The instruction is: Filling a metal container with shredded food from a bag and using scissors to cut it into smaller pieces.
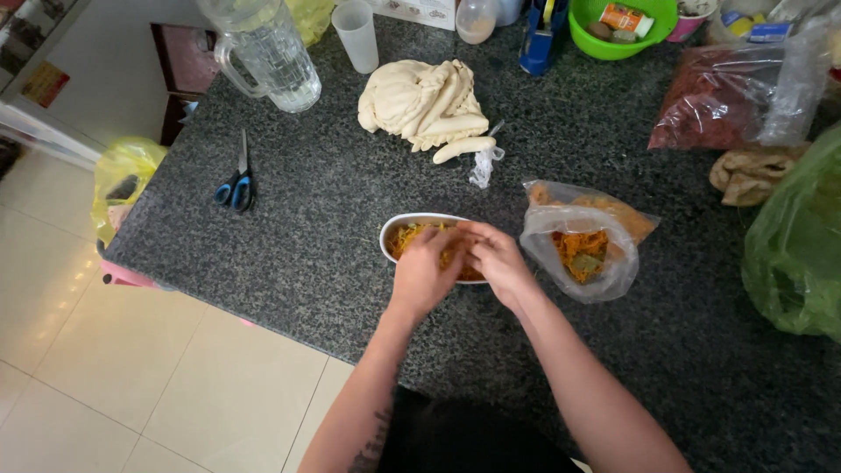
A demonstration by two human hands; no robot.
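1. The person stands at a dark speckled stone counter (333, 228), both forearms reaching in from the near edge.
2. A white oval dish (394, 229) sits on the counter near its front edge, filled with orange shredded food (407, 238). Only the dish's left and far rim show; the rest is hidden under the hands.
3. The left hand (425, 273) lies palm-down over the middle of the dish, fingers curled into the shreds. I cannot tell whether it pinches any of them.
4. The right hand (498, 261) sits just beside the left, over the dish's right end, fingers bent down and inward toward the left hand's fingertips. The two hands touch or nearly touch above the food. Whether this hand grips anything cannot be told either.
5. So the dish is directly beneath both hands, and the shreds are in contact with the fingers.
6. Just right of the right hand stands an open clear plastic bag (583, 250) holding more orange shreds, its mouth turned toward the dish.
7. Beyond the dish, well apart from the hands, lies a pile of pale dough (425, 101) in folded strips.
8. Blue-handled scissors (236, 186) rest to the left of the dish, apart from it.
9. At the far left of the counter: a clear glass pitcher (272, 57) and a translucent plastic cup (357, 33).
10. At the far right: a green bowl (613, 35) and a bag of red contents (714, 96). A green plastic bag (797, 254) fills the right edge.
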